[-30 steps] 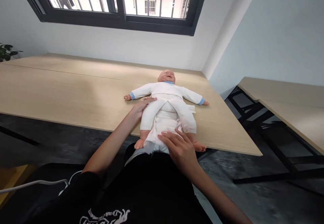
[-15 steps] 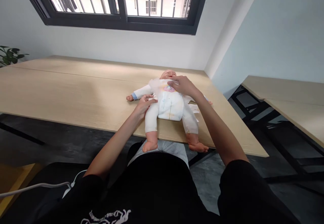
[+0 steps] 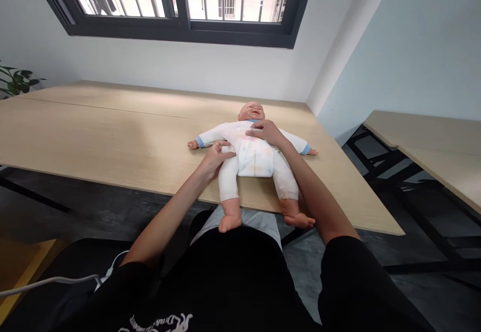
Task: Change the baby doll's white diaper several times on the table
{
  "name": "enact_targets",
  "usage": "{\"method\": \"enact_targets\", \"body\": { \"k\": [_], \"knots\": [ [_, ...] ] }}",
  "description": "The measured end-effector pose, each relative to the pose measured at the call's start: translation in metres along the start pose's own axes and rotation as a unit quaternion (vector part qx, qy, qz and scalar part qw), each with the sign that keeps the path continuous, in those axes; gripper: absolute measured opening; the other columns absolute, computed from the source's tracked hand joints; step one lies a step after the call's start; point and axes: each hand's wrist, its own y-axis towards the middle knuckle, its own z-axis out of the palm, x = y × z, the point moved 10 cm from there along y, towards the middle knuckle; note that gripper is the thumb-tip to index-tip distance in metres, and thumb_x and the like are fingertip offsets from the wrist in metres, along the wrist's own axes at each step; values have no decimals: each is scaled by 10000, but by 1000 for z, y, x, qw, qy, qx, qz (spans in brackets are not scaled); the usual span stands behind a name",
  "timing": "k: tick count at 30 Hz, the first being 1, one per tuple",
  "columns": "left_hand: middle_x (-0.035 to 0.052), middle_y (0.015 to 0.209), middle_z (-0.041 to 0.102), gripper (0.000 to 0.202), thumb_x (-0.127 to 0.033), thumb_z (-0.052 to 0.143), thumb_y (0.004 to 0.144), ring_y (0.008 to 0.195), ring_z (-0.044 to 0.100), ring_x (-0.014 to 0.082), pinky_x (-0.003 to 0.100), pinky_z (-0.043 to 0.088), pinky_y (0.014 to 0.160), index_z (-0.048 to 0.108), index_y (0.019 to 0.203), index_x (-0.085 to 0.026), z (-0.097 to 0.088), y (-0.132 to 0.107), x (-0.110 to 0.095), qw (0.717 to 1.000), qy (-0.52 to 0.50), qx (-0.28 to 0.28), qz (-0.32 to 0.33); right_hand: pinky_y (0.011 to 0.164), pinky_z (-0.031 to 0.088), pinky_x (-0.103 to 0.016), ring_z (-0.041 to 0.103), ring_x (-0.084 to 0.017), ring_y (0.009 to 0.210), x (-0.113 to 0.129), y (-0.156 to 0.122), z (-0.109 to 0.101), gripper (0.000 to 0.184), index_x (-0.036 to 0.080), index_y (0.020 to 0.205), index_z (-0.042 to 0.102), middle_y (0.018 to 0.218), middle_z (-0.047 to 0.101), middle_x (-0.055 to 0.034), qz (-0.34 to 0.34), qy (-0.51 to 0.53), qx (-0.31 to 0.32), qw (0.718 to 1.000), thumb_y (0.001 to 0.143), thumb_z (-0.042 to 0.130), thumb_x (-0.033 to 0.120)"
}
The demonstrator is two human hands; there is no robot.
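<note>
A baby doll (image 3: 240,134) lies on its back on the pale wooden surface (image 3: 112,131), head toward the wall and arms spread wide to either side. Its lower legs and bare feet stick out past the near edge, just above the person's lap. The doll wears a white suit with blue cuffs, and a white diaper (image 3: 255,161) covers its belly and hips.

The right hand (image 3: 266,131) lies spread and flat on the doll's chest, fingers pointing left across the upper edge of the diaper; it presses rather than grips. The left hand (image 3: 217,154) sits against the doll's side at hip height, touching the corner of the diaper. Its fingers are half curled, thumb close to the forefinger, but whether they pinch the fabric cannot be told.

A dark-framed barred window (image 3: 180,6) fills the wall above, a leafy plant (image 3: 15,80) shows at the far left edge, and a second table (image 3: 424,136) stands well apart on the right. A white cable (image 3: 45,282) runs in at the lower left.
</note>
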Motion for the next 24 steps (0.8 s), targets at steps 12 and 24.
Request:
{"method": "enact_targets", "body": {
  "k": [12,24],
  "knots": [
    [38,940,640,435,-210,827,723,719,608,122,255,498,681,535,1043,-180,-33,26,10,997,-17,-75,-27,680,320,-293,461,-156,709,2,-13,1,483,130,714,660,683,548,-2,11,75,-3,997,689,732,607],
    [-31,781,627,503,-16,762,504,659,595,111,225,458,623,564,940,-169,-16,56,4,982,96,146,-67,656,298,-284,435,-148,689,2,-15,2,493,142,684,632,651,512,10,21,83,-2,996,683,722,626]
  ]
}}
